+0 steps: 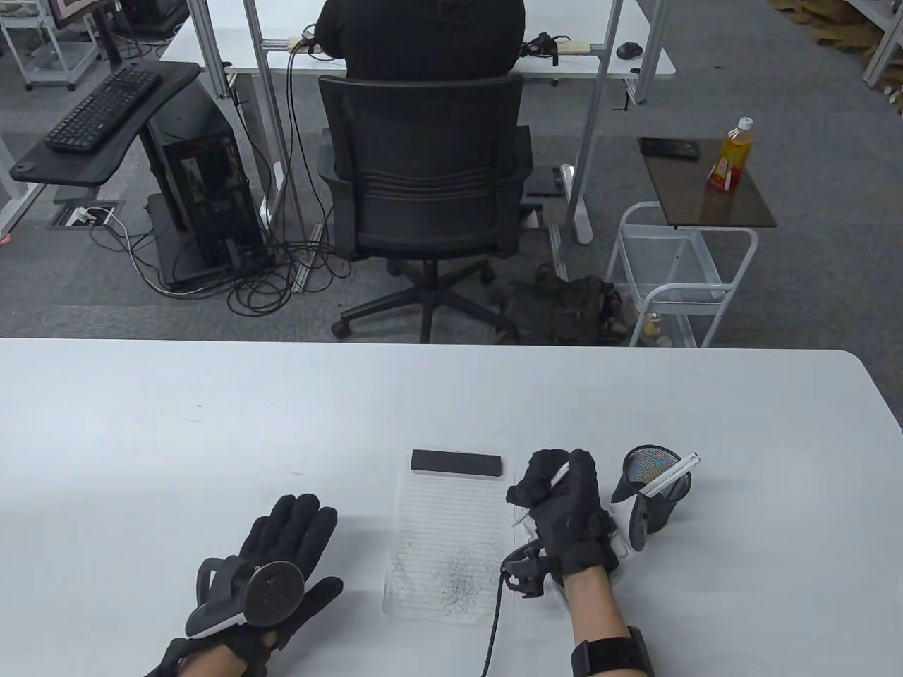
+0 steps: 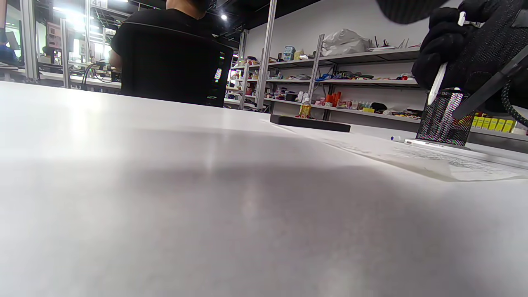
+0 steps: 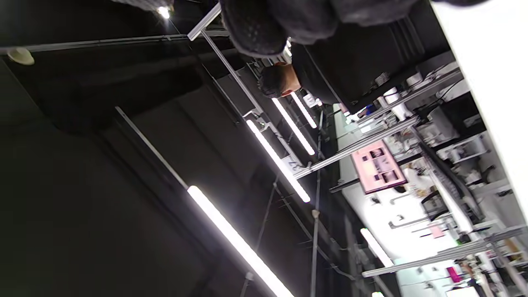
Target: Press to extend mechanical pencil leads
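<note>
Fingers of right hand (image 1: 564, 511) wrap mechanical pencil (image 1: 547, 488) beside notepad (image 1: 451, 543), tip downward for pressing; left hand (image 1: 271, 564) fingers spread flat on counter (image 1: 211, 437).

Bare table (image 1: 211, 423) lies open on the left; paper pad (image 1: 451, 536), black block (image 1: 457, 463) and mesh cup (image 1: 652, 486) crowd the right.

Black block (image 1: 456, 463) rests atop lined paper (image 1: 449, 543).

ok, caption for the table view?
Right hand grips mechanical pencil beside paper; left hand rests flat on table.
</note>
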Demonstrator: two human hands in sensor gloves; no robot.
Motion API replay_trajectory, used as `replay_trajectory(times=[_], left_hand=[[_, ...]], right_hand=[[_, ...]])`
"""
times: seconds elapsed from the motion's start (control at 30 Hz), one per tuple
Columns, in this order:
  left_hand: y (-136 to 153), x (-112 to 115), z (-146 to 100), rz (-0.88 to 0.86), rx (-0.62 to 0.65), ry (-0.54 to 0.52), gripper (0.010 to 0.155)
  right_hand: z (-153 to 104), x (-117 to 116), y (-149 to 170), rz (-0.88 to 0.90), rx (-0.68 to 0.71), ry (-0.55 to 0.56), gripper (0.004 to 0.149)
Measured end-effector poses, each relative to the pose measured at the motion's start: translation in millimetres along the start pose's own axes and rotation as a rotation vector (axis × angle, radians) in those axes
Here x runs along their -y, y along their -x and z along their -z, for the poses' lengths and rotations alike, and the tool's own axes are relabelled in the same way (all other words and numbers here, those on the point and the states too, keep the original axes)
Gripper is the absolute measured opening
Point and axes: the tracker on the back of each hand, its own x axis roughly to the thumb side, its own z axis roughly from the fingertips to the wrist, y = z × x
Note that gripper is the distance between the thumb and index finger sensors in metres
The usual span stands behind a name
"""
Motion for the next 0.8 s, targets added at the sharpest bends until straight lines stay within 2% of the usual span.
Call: replay_trajectory(times=[0.27,0.43,0.63,0.73,0.8], left_hand=[[0.3,0.3,0.1,-0.001,-0.001,0.003,0.088],[0.6,-0.2,0.0,-0.002,-0.003,0.002,0.088],[0.7,-0.6,0.0,0.0,-0.001,-0.001,0.088],[0.5,-0.6,-0.2,0.002,-0.001,0.002,0.088],[0.4,-1.1,-0.1,0.002,0.0,0.0,0.088]], right_hand=[[0.0,-1.7,0.6,0.045,0.004,-0.044,0.056],[-0.1,-3.5,2.6,0.049,0.003,-0.07,0.065],[0.4,-3.1,3.9,0.032,0.017,-0.053,0.055],[0.8,-2.7,5.2,0.053,0.016,-0.088,0.06],[0.8,-2.9,5.3,0.05,0.024,-0.058,0.063]])
